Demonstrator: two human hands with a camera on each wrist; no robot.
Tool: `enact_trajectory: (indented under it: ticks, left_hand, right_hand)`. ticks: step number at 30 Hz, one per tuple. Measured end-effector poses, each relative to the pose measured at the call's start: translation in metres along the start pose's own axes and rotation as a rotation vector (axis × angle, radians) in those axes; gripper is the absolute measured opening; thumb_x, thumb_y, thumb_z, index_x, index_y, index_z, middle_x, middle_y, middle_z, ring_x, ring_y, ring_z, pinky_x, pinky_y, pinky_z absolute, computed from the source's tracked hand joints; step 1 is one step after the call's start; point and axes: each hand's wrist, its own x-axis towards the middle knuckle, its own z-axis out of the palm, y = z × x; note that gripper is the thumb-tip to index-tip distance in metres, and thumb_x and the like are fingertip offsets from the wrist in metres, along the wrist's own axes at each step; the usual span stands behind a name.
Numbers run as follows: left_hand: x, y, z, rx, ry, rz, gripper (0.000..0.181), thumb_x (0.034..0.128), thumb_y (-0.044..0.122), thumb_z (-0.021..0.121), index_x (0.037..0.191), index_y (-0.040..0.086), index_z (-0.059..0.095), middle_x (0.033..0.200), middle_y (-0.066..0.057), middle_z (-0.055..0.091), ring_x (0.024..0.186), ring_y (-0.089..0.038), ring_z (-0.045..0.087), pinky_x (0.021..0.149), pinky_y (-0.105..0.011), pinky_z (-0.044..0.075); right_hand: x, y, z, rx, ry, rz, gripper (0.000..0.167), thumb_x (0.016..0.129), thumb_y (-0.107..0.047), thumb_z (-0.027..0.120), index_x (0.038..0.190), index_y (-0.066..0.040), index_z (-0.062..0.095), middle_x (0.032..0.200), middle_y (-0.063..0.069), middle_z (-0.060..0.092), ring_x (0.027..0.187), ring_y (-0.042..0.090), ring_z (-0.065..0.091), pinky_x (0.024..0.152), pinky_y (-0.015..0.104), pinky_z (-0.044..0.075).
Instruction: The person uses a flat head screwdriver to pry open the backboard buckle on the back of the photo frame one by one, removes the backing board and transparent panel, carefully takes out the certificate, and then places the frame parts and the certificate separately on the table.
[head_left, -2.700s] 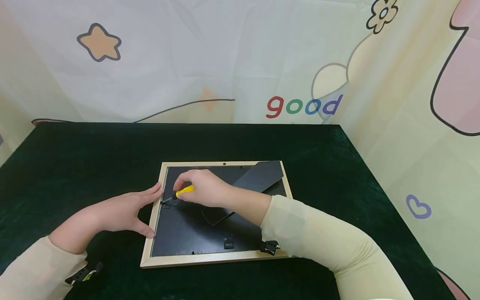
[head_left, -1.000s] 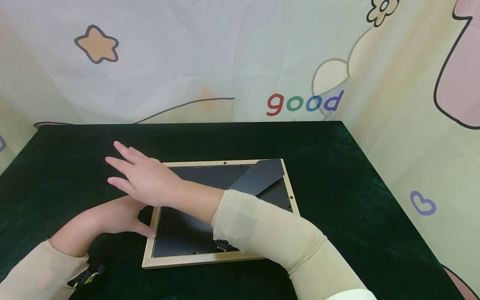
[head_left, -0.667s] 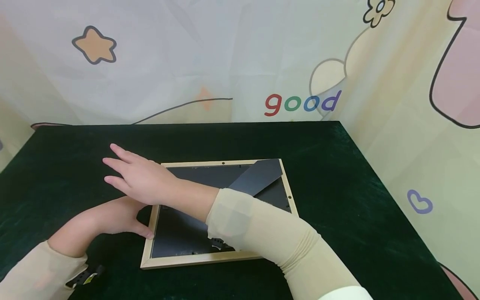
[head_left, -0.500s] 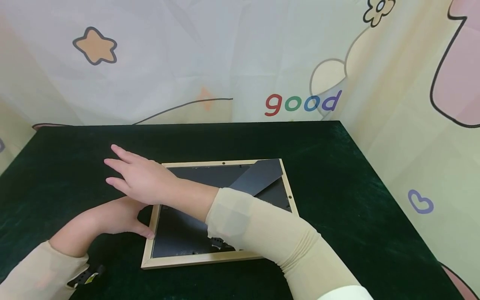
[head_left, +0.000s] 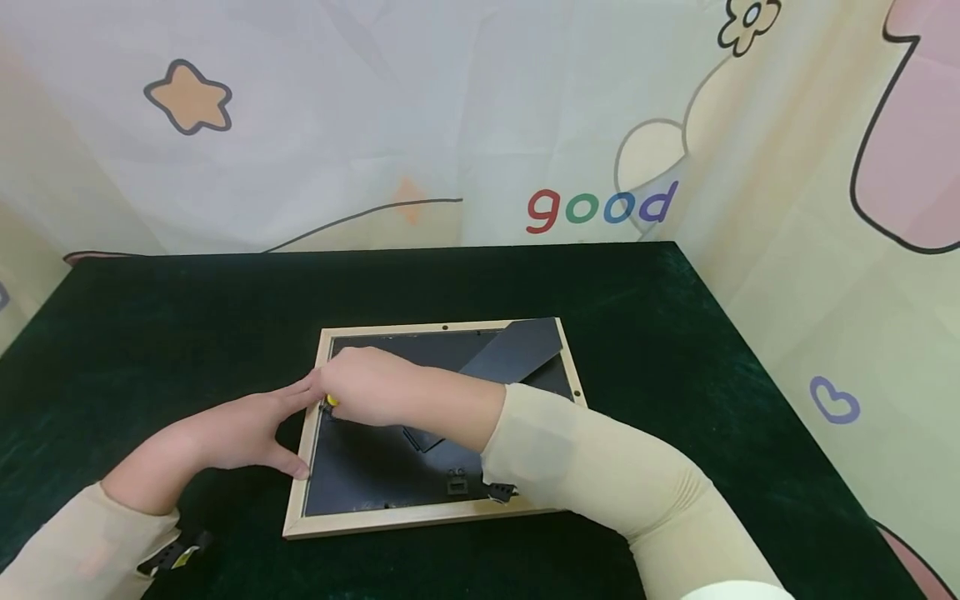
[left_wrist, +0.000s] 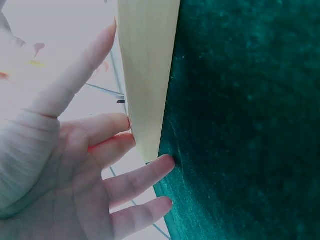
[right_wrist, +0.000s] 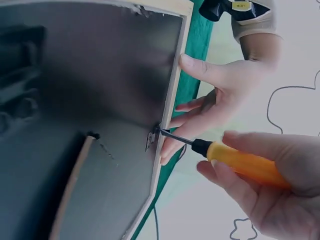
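Observation:
A picture frame (head_left: 390, 518) with a pale wooden border lies face down, its black backing board (head_left: 375, 467) upward. My right hand (head_left: 378, 387) grips the yellow handle of a screwdriver (right_wrist: 245, 160). In the right wrist view, the screwdriver's tip meets a small metal tab (right_wrist: 151, 139) at the inner edge of the border. My left hand (head_left: 225, 433) rests against the frame's left side, fingers fairly straight, thumb on the border. The left wrist view shows its fingertips touching the wooden side (left_wrist: 145, 65). In the head view my right hand hides most of the screwdriver.
A black stand leg (head_left: 517, 346) lies slantwise across the backing, its far end past the frame's upper right. A small black hanger (head_left: 457, 482) sits near the lower border. Dark green cloth (head_left: 712, 467) covers the table; a printed curtain (head_left: 337, 125) hangs behind.
My right hand, stretched out over the left hand beyond the frame's left edge a moment ago, has drawn back right above the frame with its fingers curled. The left hand and frame have stayed put.

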Motion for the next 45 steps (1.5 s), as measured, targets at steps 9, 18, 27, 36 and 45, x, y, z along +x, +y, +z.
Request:
enact_trajectory:
  ticks: [9, 18, 27, 36, 45]
  left_hand:
    - [0.004, 0.004, 0.002, 0.003, -0.018, -0.023, 0.112, 0.0657, 0.049, 0.078, 0.148, 0.002, 0.018, 0.152, -0.023, 0.010, 0.133, -0.042, 0.026, 0.098, -0.053, 0.037]
    - [0.004, 0.007, 0.001, 0.016, 0.001, -0.017, 0.113, 0.0650, 0.047, 0.080, 0.148, 0.002, 0.018, 0.153, -0.022, 0.009, 0.134, -0.042, 0.025, 0.099, -0.053, 0.035]
    - [0.003, 0.006, -0.001, 0.010, 0.003, -0.014, 0.113, 0.0651, 0.045, 0.080, 0.148, 0.001, 0.017, 0.153, -0.022, 0.008, 0.134, -0.042, 0.024, 0.100, -0.054, 0.034]
    - [0.001, 0.008, 0.006, 0.033, 0.018, -0.047, 0.105, 0.0727, 0.048, 0.075, 0.147, 0.001, 0.019, 0.153, -0.021, 0.010, 0.133, -0.042, 0.028, 0.097, -0.054, 0.038]
    - [0.000, 0.023, 0.015, 0.284, 0.140, -0.080, 0.113, 0.0604, 0.056, 0.079, 0.142, -0.005, 0.031, 0.148, -0.025, 0.023, 0.124, -0.044, 0.041, 0.083, -0.052, 0.048]
  right_hand:
    - [-0.035, 0.030, 0.007, 0.084, 0.121, -0.046, 0.029, 0.089, -0.010, 0.064, 0.117, -0.011, 0.067, 0.112, 0.000, 0.066, 0.089, 0.008, 0.062, 0.082, 0.014, 0.046]
    - [-0.110, 0.093, 0.017, 0.163, 0.325, 0.158, 0.037, 0.089, -0.003, 0.060, 0.126, -0.005, 0.059, 0.128, 0.012, 0.056, 0.055, 0.012, 0.053, 0.049, 0.019, 0.041]
    - [-0.141, 0.121, 0.046, -0.019, 0.303, 0.254, 0.042, 0.087, -0.005, 0.065, 0.128, -0.001, 0.055, 0.134, 0.017, 0.049, 0.116, 0.029, 0.053, 0.080, 0.030, 0.051]
    - [-0.130, 0.119, 0.052, -0.073, 0.324, 0.272, 0.042, 0.087, -0.005, 0.064, 0.128, 0.000, 0.055, 0.132, 0.020, 0.050, 0.114, 0.031, 0.055, 0.080, 0.033, 0.051]
    - [-0.122, 0.110, 0.051, -0.116, 0.326, 0.347, 0.039, 0.090, -0.008, 0.061, 0.128, 0.000, 0.055, 0.128, 0.020, 0.054, 0.111, 0.030, 0.057, 0.083, 0.040, 0.050]
